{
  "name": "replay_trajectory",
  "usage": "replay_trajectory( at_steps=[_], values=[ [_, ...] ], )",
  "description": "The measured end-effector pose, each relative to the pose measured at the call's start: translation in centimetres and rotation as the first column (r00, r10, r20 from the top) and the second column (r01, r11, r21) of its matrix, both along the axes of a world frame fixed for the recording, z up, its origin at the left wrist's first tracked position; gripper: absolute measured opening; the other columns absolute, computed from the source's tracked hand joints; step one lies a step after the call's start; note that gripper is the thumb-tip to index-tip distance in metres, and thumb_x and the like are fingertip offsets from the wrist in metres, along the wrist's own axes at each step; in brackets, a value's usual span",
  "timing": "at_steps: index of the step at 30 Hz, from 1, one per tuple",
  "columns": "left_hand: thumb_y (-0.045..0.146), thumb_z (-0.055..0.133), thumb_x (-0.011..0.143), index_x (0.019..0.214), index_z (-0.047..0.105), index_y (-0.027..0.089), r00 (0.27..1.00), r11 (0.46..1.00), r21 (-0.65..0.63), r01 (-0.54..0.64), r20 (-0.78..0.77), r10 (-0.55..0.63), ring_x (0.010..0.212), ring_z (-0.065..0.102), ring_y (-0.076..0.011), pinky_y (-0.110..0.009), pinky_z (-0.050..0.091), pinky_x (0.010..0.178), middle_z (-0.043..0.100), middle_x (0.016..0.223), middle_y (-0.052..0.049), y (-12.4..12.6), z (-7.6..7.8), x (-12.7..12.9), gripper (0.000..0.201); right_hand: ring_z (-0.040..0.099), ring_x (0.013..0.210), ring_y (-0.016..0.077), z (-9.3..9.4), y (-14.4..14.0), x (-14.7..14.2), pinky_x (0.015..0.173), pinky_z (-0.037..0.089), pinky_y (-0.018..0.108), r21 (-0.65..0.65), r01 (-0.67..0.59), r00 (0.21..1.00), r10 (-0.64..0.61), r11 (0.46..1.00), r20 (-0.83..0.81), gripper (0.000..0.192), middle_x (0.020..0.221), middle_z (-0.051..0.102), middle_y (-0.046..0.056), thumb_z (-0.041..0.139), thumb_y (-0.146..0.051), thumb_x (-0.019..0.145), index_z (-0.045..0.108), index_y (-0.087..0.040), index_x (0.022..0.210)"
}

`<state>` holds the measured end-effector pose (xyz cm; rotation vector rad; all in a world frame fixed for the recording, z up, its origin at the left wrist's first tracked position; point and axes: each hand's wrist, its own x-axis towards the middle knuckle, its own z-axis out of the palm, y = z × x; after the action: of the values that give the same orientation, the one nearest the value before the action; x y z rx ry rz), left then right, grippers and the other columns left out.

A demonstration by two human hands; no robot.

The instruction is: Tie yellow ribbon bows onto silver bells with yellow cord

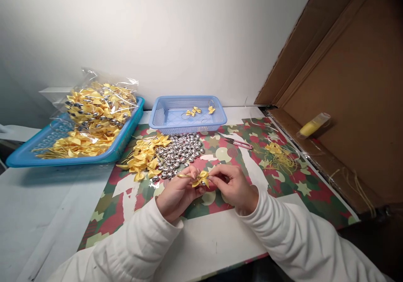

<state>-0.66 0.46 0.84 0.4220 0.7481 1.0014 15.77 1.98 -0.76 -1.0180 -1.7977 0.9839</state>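
Between my two hands is a yellow ribbon bow with a gold cord loop and a small silver bell or bead at its underside. My left hand is closed on the bow from the left, with the cord passing over its fingers. From the right, the thumb and forefinger of my right hand pinch at the bow's edge; what exactly sits between those fingertips is too small to make out. Just beyond my left hand lie a heap of shiny silver beads and a pile of yellow bows with gold cords.
A light blue basket at the back holds several finished-looking bows. On the left, a blue tray carries a clear bag full of bows. Pink thread snips, yellow thread scraps and a yellow-filled tube are to the right.
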Motion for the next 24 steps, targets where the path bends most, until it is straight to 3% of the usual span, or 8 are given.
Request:
replay_trajectory(
  at_steps=[9,19,24],
  values=[
    [0.013,0.071,0.065,0.061,0.045,0.017,1.000,1.000,0.008,-0.005,0.010,0.005,0.062,0.052,-0.0108,-0.020,0.042,0.055,0.052,0.064,0.003,0.05,0.01,0.06,0.026,0.050,0.055,0.0104,-0.36,0.06,-0.16,0.052,0.040,0.022,-0.067,-0.011,0.998,0.007,0.998,-0.061,0.010,0.063,0.060,-0.001,0.058,-0.019,0.081,0.062,-0.017,0.072],
    [0.012,0.068,0.064,0.066,0.049,0.018,0.999,1.000,0.010,0.009,-0.054,-0.008,0.059,0.055,-0.0094,-0.020,0.044,0.055,0.057,0.064,0.003,0.15,-0.17,0.08,0.020,0.049,0.056,0.0113,0.02,0.03,0.25,0.055,0.038,0.024,0.207,-0.027,0.991,-0.001,0.978,0.134,0.018,0.061,0.057,0.000,0.050,-0.006,0.080,0.059,-0.017,0.069],
    [0.011,0.065,0.066,0.075,0.049,0.020,0.996,0.999,0.037,-0.024,-0.090,0.028,0.063,0.056,-0.0096,-0.020,0.045,0.058,0.059,0.066,0.004,0.13,-0.52,0.28,0.020,0.046,0.055,0.0109,-0.09,0.01,0.17,0.055,0.037,0.024,0.261,-0.017,0.989,-0.022,0.965,0.143,0.018,0.060,0.053,-0.001,0.050,-0.006,0.080,0.057,-0.018,0.069]
  ],
)
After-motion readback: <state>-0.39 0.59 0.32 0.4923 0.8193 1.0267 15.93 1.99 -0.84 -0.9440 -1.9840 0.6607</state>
